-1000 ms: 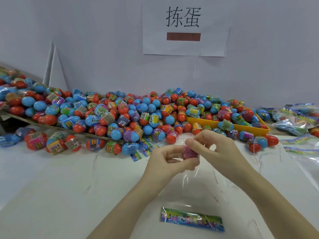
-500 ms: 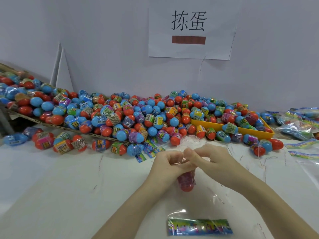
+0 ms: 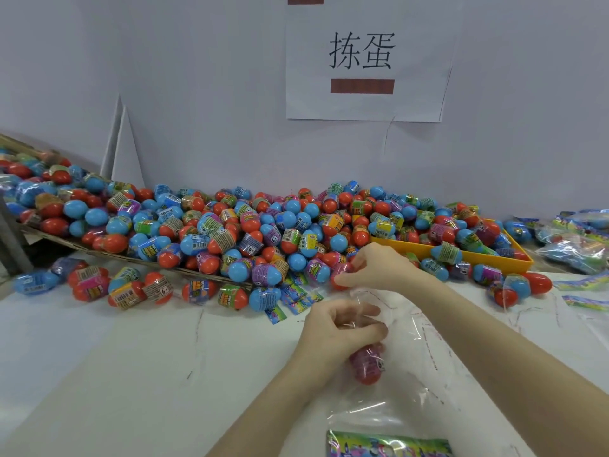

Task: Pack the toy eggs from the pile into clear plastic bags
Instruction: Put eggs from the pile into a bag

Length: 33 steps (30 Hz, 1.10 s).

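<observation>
The toy eggs [image 3: 250,232] are small, hard plastic capsules in glossy shrink wrap: light and stiff, probably slick under the fingers and quick to roll on the white table [image 3: 99,357]. Each is best taken across its banded middle, where the label gives some bite, rather than by a rounded end. The clear plastic bag [image 3: 405,367] is the opposite: thin, limp and crinkly, with no shape of its own, so its mouth must be held open by the rim while an egg goes in.

The pile lies along the table's far edge against the wall, spilling off a cardboard sheet [image 3: 49,235] toward the far left and into an orange tray [image 3: 461,257] toward the far right. The bag lies near the front edge, its printed header card [image 3: 389,445] nearest the person, with one red egg [image 3: 367,364] already inside.

The left hand [image 3: 339,328] has its fingers curled, pinching the film at the bag's mouth just above that egg. The right hand [image 3: 379,268] reaches to the near fringe of the pile, fingertips closed round a pink-banded red egg [image 3: 339,275].

Filled bags [image 3: 573,245] lie at the right edge.
</observation>
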Each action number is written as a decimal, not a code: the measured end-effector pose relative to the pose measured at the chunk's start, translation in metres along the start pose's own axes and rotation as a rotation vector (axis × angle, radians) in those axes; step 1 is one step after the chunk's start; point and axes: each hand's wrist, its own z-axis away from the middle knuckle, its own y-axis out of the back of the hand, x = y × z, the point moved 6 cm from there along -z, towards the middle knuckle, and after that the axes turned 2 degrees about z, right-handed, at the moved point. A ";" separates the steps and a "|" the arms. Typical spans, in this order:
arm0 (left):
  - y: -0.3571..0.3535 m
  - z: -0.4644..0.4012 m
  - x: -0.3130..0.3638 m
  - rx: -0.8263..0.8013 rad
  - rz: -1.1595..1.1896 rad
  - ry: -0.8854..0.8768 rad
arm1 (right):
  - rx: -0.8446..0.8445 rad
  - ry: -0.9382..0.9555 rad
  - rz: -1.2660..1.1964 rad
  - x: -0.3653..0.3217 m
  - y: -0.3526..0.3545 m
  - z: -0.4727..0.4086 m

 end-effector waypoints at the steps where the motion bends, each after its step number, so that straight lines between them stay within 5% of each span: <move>1: 0.000 0.000 0.000 0.000 0.023 0.005 | 0.008 0.010 -0.035 0.000 0.000 0.000; 10: 0.002 0.000 0.008 0.013 0.139 -0.015 | 0.410 0.062 -0.891 0.026 0.058 0.067; 16: -0.005 0.003 0.013 -0.037 0.121 -0.066 | 0.357 0.279 -0.615 0.016 0.055 0.113; 33: -0.006 0.008 0.014 -0.022 0.047 -0.087 | 0.183 0.270 -0.326 0.018 0.042 0.121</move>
